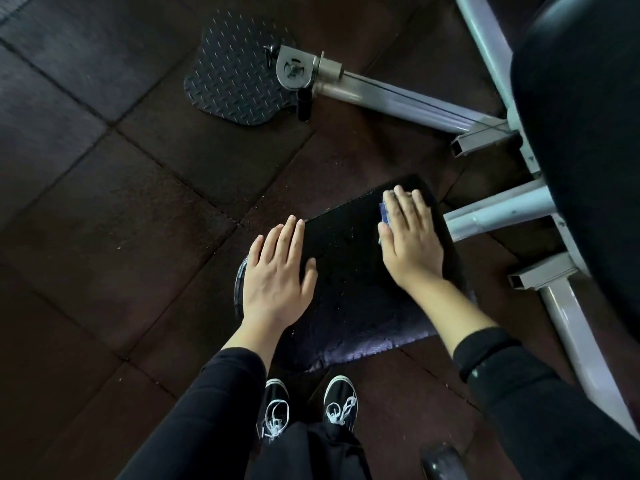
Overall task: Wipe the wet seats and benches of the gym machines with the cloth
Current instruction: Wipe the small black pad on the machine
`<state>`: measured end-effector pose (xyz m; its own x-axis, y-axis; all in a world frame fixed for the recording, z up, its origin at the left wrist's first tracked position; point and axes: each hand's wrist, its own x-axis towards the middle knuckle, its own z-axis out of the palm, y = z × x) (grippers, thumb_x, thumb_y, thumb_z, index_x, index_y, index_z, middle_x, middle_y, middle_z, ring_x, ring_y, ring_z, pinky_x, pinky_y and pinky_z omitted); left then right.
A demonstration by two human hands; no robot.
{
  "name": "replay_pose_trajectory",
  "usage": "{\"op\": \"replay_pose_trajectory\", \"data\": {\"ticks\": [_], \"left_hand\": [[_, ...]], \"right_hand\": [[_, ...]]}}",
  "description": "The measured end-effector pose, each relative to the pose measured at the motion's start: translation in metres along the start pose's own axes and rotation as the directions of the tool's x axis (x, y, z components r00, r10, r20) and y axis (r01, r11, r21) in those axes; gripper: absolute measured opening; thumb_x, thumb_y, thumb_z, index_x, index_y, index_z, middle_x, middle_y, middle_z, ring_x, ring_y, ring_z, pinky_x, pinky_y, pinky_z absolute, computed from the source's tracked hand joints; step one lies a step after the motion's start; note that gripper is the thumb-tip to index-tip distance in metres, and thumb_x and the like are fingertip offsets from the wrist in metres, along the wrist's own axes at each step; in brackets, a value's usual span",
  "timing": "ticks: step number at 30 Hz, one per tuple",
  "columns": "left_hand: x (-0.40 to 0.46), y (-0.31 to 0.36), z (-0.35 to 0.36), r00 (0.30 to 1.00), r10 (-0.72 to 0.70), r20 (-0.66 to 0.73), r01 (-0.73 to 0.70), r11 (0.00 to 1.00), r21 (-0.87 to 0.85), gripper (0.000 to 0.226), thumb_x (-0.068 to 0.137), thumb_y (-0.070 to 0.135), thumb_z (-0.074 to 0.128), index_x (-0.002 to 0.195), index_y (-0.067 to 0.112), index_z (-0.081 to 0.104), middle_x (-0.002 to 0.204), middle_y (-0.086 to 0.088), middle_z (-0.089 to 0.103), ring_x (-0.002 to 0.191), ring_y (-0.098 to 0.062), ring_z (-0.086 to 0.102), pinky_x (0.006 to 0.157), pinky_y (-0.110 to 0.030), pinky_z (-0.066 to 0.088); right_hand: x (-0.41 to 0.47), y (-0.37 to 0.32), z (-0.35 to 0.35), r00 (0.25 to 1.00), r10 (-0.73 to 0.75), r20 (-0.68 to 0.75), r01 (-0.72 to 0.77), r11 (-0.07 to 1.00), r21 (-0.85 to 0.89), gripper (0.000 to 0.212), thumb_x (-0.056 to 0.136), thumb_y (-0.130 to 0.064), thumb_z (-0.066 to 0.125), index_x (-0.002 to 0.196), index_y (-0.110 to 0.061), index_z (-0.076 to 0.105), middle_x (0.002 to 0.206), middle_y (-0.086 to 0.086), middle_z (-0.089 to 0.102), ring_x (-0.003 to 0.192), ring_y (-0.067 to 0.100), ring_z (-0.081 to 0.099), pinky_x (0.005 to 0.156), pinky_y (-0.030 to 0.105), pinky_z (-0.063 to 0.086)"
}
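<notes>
A large black back pad (585,161) fills the upper right, cut off by the picture's edge, and hides part of the grey machine frame (498,206). Dark rubber floor tiles (104,202) spread wide and bare to the left of the black seat (349,271), whose long axis runs from the shoes (341,400) up and right toward the frame; droplets glint on it and its near rim shines wet. The left hand (277,275) lies flat, fingers straight, over the seat's left edge. The right hand (408,233), fingers straight, presses the blue cloth (384,216) at the far end; the cloth is mostly hidden beneath it.
</notes>
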<state>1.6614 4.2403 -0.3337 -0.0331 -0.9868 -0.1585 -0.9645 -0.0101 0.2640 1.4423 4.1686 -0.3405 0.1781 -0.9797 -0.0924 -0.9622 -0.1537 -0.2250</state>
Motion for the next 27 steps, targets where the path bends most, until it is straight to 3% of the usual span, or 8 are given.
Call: {"op": "replay_pose_trajectory", "data": {"ticks": [5, 10, 15, 18, 23, 27], "left_hand": [[-0.003, -0.002, -0.004, 0.999, 0.037, -0.003, -0.037, 0.996, -0.085, 0.061, 0.099, 0.042, 0.026, 0.152, 0.012, 0.026, 0.158, -0.002, 0.024, 0.147, -0.016, 0.018, 0.120, -0.039, 0.007], [-0.033, -0.020, -0.007, 0.996, -0.073, -0.044, 0.066, 0.987, -0.143, 0.059, 0.098, 0.041, 0.031, 0.151, 0.013, 0.029, 0.158, -0.001, 0.024, 0.148, -0.016, 0.015, 0.121, -0.041, 0.013], [-0.050, -0.033, 0.002, 0.987, -0.158, 0.012, 0.157, 0.964, -0.213, 0.062, 0.099, 0.050, 0.023, 0.154, 0.023, 0.016, 0.160, 0.005, 0.011, 0.148, -0.014, 0.007, 0.120, -0.033, 0.012], [-0.049, -0.030, 0.003, 0.986, -0.168, 0.006, 0.164, 0.952, -0.258, 0.063, 0.097, 0.051, 0.024, 0.153, 0.022, 0.019, 0.160, 0.003, 0.015, 0.147, -0.018, 0.015, 0.114, -0.027, 0.017], [-0.049, -0.027, 0.003, 0.984, -0.176, -0.007, 0.168, 0.947, -0.274, 0.062, 0.098, 0.048, 0.024, 0.153, 0.020, 0.022, 0.160, 0.001, 0.018, 0.144, -0.023, 0.018, 0.114, -0.028, 0.016], [-0.049, -0.026, 0.004, 0.983, -0.185, -0.021, 0.172, 0.947, -0.271, 0.061, 0.098, 0.047, 0.027, 0.153, 0.020, 0.023, 0.160, 0.002, 0.019, 0.143, -0.023, 0.021, 0.113, -0.028, 0.019]], "right_hand": [[-0.005, -0.020, 0.002, 0.998, 0.007, 0.061, -0.012, 0.997, 0.082, 0.065, 0.092, -0.041, 0.023, 0.149, -0.010, 0.023, 0.156, 0.006, 0.023, 0.145, 0.027, 0.015, 0.118, 0.041, 0.012], [-0.004, -0.023, -0.005, 0.997, 0.028, 0.077, -0.039, 0.988, 0.151, 0.063, 0.091, -0.034, 0.031, 0.149, -0.013, 0.022, 0.158, 0.002, 0.018, 0.146, 0.021, 0.008, 0.119, 0.042, 0.012], [-0.006, -0.026, -0.004, 0.997, 0.021, 0.080, -0.029, 0.995, 0.098, 0.059, 0.094, -0.034, 0.028, 0.150, -0.017, 0.020, 0.159, 0.003, 0.012, 0.147, 0.022, 0.002, 0.120, 0.039, 0.007], [-0.005, -0.027, -0.002, 0.998, 0.011, 0.067, -0.015, 0.998, 0.057, 0.060, 0.095, -0.042, 0.018, 0.149, -0.016, 0.023, 0.158, 0.003, 0.017, 0.147, 0.025, 0.005, 0.120, 0.039, 0.008], [0.014, -0.047, 0.002, 0.997, 0.008, 0.073, -0.007, 1.000, -0.015, 0.061, 0.095, -0.042, 0.013, 0.148, -0.014, 0.028, 0.155, 0.004, 0.026, 0.145, 0.027, 0.013, 0.119, 0.041, 0.010], [0.018, -0.085, 0.010, 0.984, -0.145, 0.103, 0.143, 0.989, 0.022, 0.059, 0.095, -0.040, 0.017, 0.144, -0.015, 0.037, 0.151, 0.002, 0.036, 0.143, 0.027, 0.021, 0.117, 0.042, 0.012]]}}
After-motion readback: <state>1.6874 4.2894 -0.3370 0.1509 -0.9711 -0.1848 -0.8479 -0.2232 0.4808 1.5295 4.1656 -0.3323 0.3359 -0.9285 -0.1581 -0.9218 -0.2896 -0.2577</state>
